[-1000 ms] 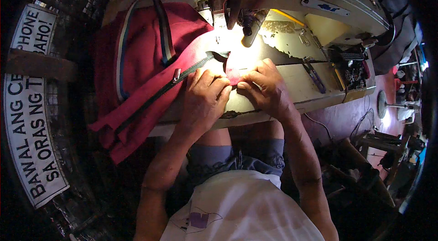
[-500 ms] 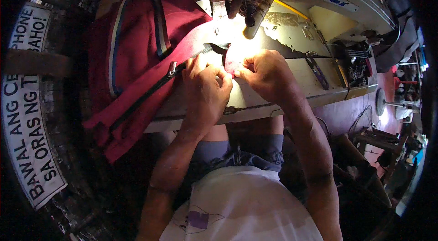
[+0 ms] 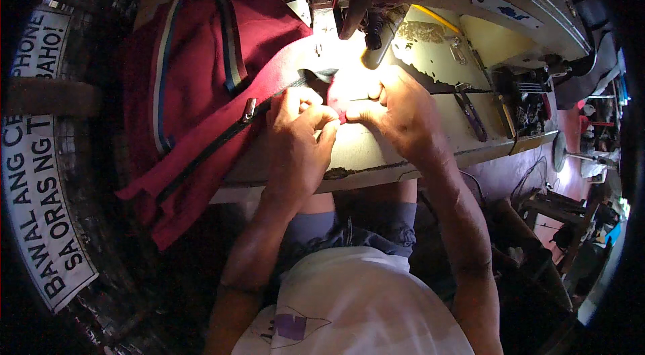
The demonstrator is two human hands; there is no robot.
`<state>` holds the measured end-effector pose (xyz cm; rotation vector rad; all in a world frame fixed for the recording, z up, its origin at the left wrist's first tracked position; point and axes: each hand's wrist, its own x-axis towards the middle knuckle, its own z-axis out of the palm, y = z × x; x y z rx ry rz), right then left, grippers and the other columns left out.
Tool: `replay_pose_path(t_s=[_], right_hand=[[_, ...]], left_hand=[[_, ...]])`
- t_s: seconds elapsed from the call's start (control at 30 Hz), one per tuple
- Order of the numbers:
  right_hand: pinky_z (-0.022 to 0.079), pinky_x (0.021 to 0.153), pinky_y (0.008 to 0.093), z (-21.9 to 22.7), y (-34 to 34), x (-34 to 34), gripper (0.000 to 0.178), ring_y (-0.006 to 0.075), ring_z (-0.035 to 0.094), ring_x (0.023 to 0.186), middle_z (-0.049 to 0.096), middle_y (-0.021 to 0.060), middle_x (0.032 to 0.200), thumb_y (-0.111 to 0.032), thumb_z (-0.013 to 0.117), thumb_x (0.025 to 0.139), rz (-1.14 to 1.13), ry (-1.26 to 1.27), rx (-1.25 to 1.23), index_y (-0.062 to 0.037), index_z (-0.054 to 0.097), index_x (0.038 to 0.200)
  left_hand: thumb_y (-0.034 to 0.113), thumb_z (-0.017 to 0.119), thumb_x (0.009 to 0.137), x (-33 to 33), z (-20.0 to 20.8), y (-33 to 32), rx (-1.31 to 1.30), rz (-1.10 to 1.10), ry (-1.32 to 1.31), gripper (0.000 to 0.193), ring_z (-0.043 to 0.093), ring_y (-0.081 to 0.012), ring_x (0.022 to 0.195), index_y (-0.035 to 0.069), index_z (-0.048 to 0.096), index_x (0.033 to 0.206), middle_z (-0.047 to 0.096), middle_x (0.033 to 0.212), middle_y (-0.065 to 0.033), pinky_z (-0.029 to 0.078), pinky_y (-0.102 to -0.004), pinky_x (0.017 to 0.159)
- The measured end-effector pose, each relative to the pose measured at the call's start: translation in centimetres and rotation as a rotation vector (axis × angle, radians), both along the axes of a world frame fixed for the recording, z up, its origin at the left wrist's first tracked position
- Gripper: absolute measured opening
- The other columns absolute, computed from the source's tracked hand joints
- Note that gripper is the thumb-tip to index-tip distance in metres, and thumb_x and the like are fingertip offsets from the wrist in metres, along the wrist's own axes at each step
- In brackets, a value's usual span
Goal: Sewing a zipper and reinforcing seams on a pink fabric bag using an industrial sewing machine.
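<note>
A long strip of red fabric (image 3: pixel 282 73) with a dark zipper (image 3: pixel 208 147) sewn along it lies across the sewing table. Its metal zipper pull (image 3: pixel 249 110) sits left of my left hand (image 3: pixel 295 140). The fingers of that hand are curled into a pinch beside the strip's brightly lit end (image 3: pixel 336 96); what lies between them is too small to make out. My right hand (image 3: pixel 406 116) grips the edge of this red end between thumb and fingers. Both hands are close together in front of the sewing machine's needle area, where glare hides detail.
A sewing machine (image 3: pixel 531 32) stands over the table's far side. A red bag piece with a striped strap (image 3: pixel 161 86) spreads at left. To the right lie thread snips (image 3: pixel 471 113), a yellow pencil (image 3: pixel 435 18) and a box of small tools (image 3: pixel 527 103).
My left fingers have curled in more, and the thumb and fingers of my right hand show a little more spread at the fabric end. The view has shifted slightly.
</note>
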<state>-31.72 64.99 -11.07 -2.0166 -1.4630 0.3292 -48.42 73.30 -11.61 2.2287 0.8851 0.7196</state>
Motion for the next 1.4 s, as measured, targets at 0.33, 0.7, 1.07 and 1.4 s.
replay_pose_path(t_s=[0.33, 0.7, 1.07, 1.4], right_hand=[[0.048, 0.096, 0.0451, -1.4, -5.2, -5.0, 0.038, 0.0344, 0.058, 0.110, 0.060, 0.0167, 0.116, -0.005, 0.066, 0.076, 0.214, -0.192, 0.342, 0.0014, 0.063, 0.114], [0.042, 0.107, 0.0465, -0.7, -3.7, -5.8, 0.048, 0.0361, 0.050, 0.125, 0.052, 0.0222, 0.132, -0.010, 0.056, 0.078, 0.265, -0.287, 0.139, 0.0079, 0.055, 0.122], [0.049, 0.096, 0.0435, 1.0, -2.9, -6.0, 0.045, 0.0342, 0.059, 0.112, 0.059, 0.0209, 0.120, -0.012, 0.062, 0.074, 0.333, -0.453, 0.011, 0.0052, 0.058, 0.116], [0.051, 0.086, 0.0418, -0.2, -0.8, -1.3, 0.037, 0.0323, 0.061, 0.103, 0.061, 0.0142, 0.115, -0.016, 0.059, 0.076, 0.531, -0.230, 0.206, -0.0022, 0.060, 0.111]], left_hand=[[0.001, 0.075, 0.071, 0.0, 0.3, 0.2, 0.088, -0.061, -0.027, 0.013, 0.057, -0.0266, 0.088, 0.005, 0.068, 0.082, 0.058, 0.087, -0.0096, 0.047, -0.0383, 0.078], [-0.002, 0.069, 0.077, -0.7, 0.3, 1.1, 0.061, -0.140, -0.054, 0.009, 0.059, -0.0292, 0.088, 0.002, 0.066, 0.085, 0.060, 0.089, -0.0117, 0.049, -0.0380, 0.079], [-0.001, 0.058, 0.087, -1.2, 0.8, 1.4, -0.110, -0.067, -0.074, 0.012, 0.060, -0.0388, 0.090, 0.000, 0.057, 0.099, 0.059, 0.094, -0.0193, 0.049, -0.0436, 0.081], [0.007, 0.062, 0.088, 1.7, -0.1, 2.4, -0.088, -0.026, 0.122, 0.035, 0.067, -0.0352, 0.094, -0.001, 0.056, 0.122, 0.067, 0.106, -0.0202, 0.054, -0.0395, 0.079]])
